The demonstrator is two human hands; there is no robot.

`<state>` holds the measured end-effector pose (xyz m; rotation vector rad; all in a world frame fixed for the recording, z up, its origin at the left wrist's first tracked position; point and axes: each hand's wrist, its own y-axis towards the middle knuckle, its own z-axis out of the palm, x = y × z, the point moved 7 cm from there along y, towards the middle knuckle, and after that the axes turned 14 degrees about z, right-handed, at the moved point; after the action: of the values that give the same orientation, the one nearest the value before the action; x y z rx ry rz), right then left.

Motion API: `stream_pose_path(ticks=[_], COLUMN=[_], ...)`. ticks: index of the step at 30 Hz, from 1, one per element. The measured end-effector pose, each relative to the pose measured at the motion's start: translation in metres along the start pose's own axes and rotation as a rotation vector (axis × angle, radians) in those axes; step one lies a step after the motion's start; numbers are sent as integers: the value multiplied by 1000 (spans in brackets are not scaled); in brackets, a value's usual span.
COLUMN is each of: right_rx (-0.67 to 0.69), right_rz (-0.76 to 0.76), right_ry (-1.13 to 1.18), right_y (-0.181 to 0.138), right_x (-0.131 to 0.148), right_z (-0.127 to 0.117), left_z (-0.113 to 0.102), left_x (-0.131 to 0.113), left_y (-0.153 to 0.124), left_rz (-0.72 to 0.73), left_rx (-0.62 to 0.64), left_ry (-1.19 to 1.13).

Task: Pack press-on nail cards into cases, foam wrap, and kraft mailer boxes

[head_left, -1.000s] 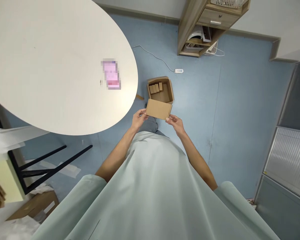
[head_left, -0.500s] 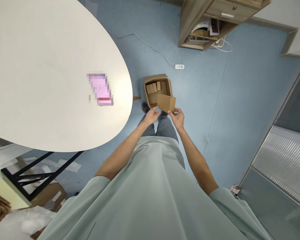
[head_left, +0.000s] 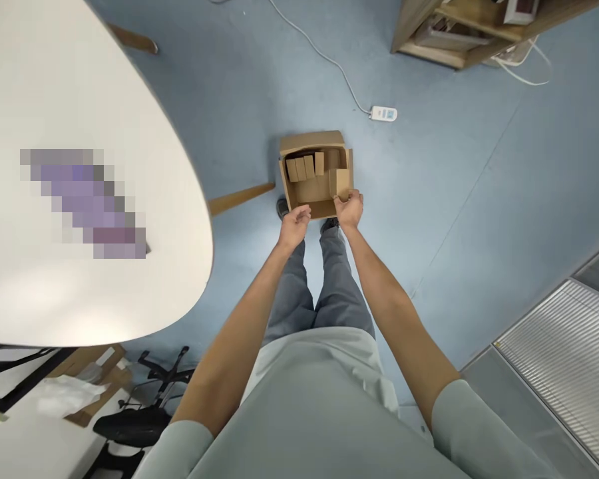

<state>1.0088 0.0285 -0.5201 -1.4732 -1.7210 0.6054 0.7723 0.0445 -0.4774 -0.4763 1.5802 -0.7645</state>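
Observation:
An open cardboard carton (head_left: 313, 141) stands on the blue floor in front of my feet. Several small brown boxes (head_left: 304, 166) stand in a row along its far side. My right hand (head_left: 350, 209) is closed on a small cardboard box (head_left: 340, 182), holding it inside the carton at its right side. My left hand (head_left: 293, 226) hovers just short of the carton's near left edge, fingers loosely curled, holding nothing that I can see.
A large white oval table (head_left: 80, 133) fills the left, with a blurred pink and purple object (head_left: 84, 203) on it. A white power strip (head_left: 383, 114) and its cable lie beyond the carton. A wooden shelf unit (head_left: 479, 33) stands top right. A black chair base (head_left: 144, 399) sits bottom left.
I have leaned forward and down. The small box went from both hands, in front of my body, into the carton in the right hand alone. My left hand let go.

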Motion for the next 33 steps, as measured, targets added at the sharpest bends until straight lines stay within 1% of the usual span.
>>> stream_pose_path(ticks=[3, 6, 10, 14, 19, 23, 25, 27, 30, 33], right_rx=[21, -21, -31, -35, -34, 4, 55, 109, 183, 249], right_rz=[-21, -30, -55, -25, 3, 64, 89, 77, 34, -28], right_ry=[-23, -84, -86, -59, -74, -48, -81, -101, -66, -7], right_y=[41, 74, 113, 147, 177, 199, 206, 206, 188, 150], right_x=[-2, -9, -16, -23, -23, -25, -25, -24, -24, -25], right_z=[38, 70, 109, 140, 173, 194, 200, 199, 182, 149], left_z=[15, 31, 44, 44, 35, 30, 29, 29, 28, 27], left_x=[29, 55, 79, 95, 113, 123, 125, 123, 114, 94], left_y=[42, 83, 133, 171, 202, 216, 216, 211, 189, 153], left_rz=[10, 3, 40, 79, 61, 82, 89, 84, 60, 66], left_rx=[-25, -24, -7, -12, -52, -51, -50, -50, -59, -65], left_ry=[-20, -24, -40, -55, -42, -15, 5, 21, 26, 16])
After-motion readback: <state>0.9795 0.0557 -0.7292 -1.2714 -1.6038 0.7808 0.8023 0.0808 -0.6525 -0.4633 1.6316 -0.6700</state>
